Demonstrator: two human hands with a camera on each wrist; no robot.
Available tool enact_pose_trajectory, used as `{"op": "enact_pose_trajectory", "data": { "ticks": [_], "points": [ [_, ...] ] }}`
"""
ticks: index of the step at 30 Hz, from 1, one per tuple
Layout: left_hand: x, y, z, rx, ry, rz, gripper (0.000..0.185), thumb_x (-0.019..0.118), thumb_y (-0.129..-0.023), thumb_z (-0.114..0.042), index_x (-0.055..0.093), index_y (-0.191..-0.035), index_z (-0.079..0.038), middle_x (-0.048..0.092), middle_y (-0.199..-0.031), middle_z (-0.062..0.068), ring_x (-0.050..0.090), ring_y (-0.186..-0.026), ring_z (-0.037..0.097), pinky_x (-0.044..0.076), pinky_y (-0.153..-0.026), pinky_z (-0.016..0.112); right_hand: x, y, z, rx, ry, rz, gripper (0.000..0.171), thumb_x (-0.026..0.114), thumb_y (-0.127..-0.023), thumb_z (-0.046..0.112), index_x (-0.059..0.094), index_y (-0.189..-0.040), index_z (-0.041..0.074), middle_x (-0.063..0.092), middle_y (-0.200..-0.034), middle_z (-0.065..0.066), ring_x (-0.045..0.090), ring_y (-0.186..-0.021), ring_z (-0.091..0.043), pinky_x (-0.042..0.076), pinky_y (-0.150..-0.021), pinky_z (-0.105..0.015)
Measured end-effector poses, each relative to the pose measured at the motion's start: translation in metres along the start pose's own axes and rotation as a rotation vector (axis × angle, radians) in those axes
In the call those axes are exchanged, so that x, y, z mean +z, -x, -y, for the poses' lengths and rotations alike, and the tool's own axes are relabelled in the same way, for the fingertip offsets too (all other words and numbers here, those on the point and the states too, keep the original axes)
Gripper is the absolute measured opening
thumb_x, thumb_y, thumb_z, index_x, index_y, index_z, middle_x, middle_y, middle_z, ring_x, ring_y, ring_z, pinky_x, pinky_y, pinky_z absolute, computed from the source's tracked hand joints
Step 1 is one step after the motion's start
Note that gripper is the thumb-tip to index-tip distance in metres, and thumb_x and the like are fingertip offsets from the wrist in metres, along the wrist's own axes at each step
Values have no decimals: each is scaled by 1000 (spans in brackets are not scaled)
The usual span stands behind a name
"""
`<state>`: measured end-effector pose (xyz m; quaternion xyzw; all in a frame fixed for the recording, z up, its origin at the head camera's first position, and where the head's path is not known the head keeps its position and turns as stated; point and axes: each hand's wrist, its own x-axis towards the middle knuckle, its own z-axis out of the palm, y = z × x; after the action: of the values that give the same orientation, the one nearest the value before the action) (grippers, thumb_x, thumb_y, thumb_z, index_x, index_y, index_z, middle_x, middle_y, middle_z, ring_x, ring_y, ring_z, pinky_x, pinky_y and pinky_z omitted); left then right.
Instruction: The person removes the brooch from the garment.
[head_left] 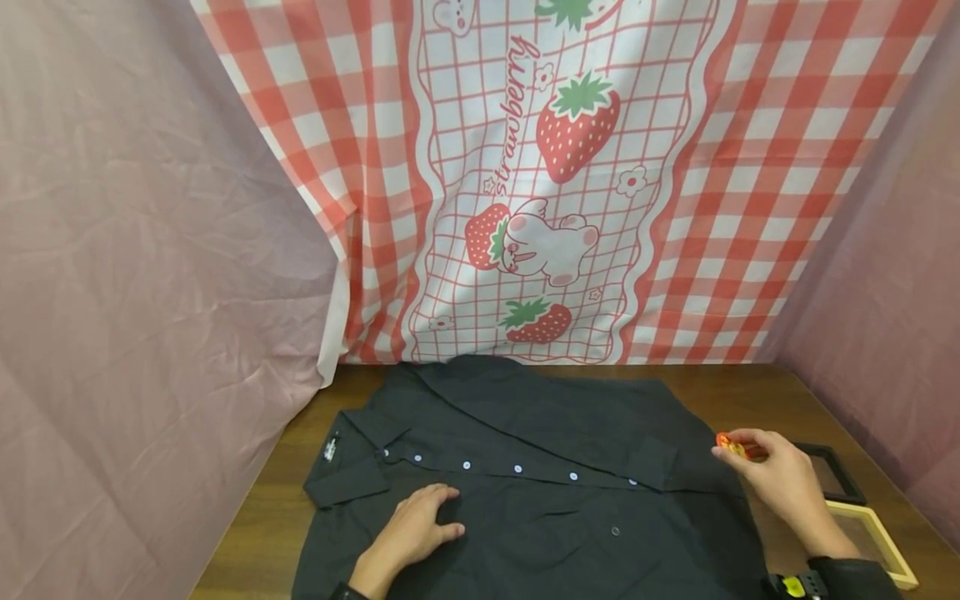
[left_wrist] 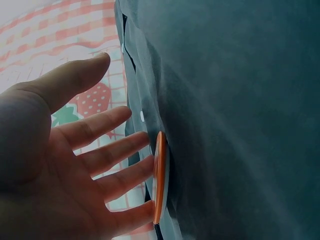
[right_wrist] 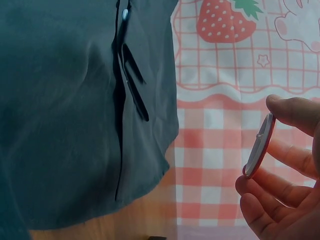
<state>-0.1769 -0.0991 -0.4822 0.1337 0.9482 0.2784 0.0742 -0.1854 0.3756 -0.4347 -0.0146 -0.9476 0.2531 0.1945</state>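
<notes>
A dark button-up shirt (head_left: 540, 533) lies spread out, its collar (head_left: 348, 483) at the left and a row of pale buttons across it. Over the shirt, below the button row, is my left hand (head_left: 408, 529), its fingers extended and apart. In the left wrist view an orange-rimmed disc (left_wrist: 160, 177) is seen edge-on against the shirt by those fingertips; whether they touch it I cannot tell. My right hand (head_left: 780, 475) pinches a round pin badge (right_wrist: 260, 145) between thumb and fingers, beyond the shirt's right edge. Its pale back shows in the right wrist view.
At the right of the wooden table (head_left: 255, 517) lie a black frame (head_left: 846, 475) and a light wooden frame (head_left: 885, 533), partly behind my right arm. A strawberry-print checked cloth (head_left: 690, 250) hangs behind, with pinkish drapes (head_left: 150, 292) on both sides.
</notes>
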Motion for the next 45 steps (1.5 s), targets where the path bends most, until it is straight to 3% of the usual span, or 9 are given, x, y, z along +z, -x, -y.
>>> {"op": "enact_pose_trajectory", "data": {
  "ticks": [15,25,32,39,45],
  "points": [
    [2,1,2,20,27,-6,46,75,-83,-27,63,-121,-4,60,-129,18,52,-124,42,38,-102,64,-5,-3,-11,8,35,-14,40,77,-83,33,70,-104,-1,67,-90,-22,60,-77,-29,41,-59,-30],
    [1,2,3,14,30,-2,46,74,-83,-28,63,-121,-4,60,-128,17,52,-123,41,39,-103,61,-7,-4,-21,94,42,57,52,71,-86,44,67,-110,-2,65,-100,-28,61,-86,-39,46,-59,-39],
    [0,3,3,29,19,-8,46,75,-83,-28,63,-121,-4,61,-128,17,54,-123,40,40,-104,58,-9,-6,-28,132,50,89,53,69,-88,44,66,-111,-4,65,-100,-29,62,-84,-38,46,-58,-38],
    [2,3,5,35,-2,-19,47,75,-83,-29,63,-122,-5,61,-130,16,52,-125,40,39,-104,60,-13,-8,-36,129,47,137,58,65,-91,46,64,-114,-7,63,-107,-34,61,-91,-46,49,-63,-48],
    [2,3,6,38,-23,11,55,77,-80,-33,62,-125,-6,58,-133,20,50,-126,41,35,-104,64,-17,-10,-43,135,46,147,61,62,-91,48,63,-115,-8,63,-107,-35,61,-90,-47,48,-62,-48]
  ]
}}
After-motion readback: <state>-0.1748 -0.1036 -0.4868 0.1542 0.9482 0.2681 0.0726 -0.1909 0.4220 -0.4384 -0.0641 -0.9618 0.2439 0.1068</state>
